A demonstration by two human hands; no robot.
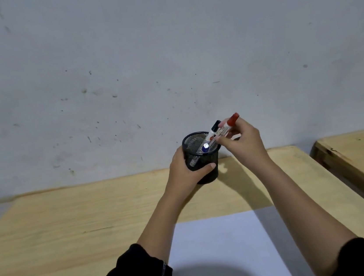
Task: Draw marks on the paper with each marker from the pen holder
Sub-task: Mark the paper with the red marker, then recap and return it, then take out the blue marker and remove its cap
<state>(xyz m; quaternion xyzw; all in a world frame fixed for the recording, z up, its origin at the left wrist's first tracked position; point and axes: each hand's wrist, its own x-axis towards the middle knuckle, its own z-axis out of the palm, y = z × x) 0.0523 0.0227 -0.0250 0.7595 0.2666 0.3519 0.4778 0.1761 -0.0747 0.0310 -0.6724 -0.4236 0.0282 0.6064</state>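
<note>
Left grip (186, 168) wraps pen holder (198, 158); right grip (242, 140) pinches red marker (227, 129) at holder's 1 o'clock rim.

The left hand (186, 171) grips the mesh pen holder (202, 158) while the right hand (243, 144) pinches the red-capped marker (227, 129) above the paper (224, 247).

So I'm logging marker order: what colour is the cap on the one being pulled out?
Red: the marker in the right hand, head view.
</note>
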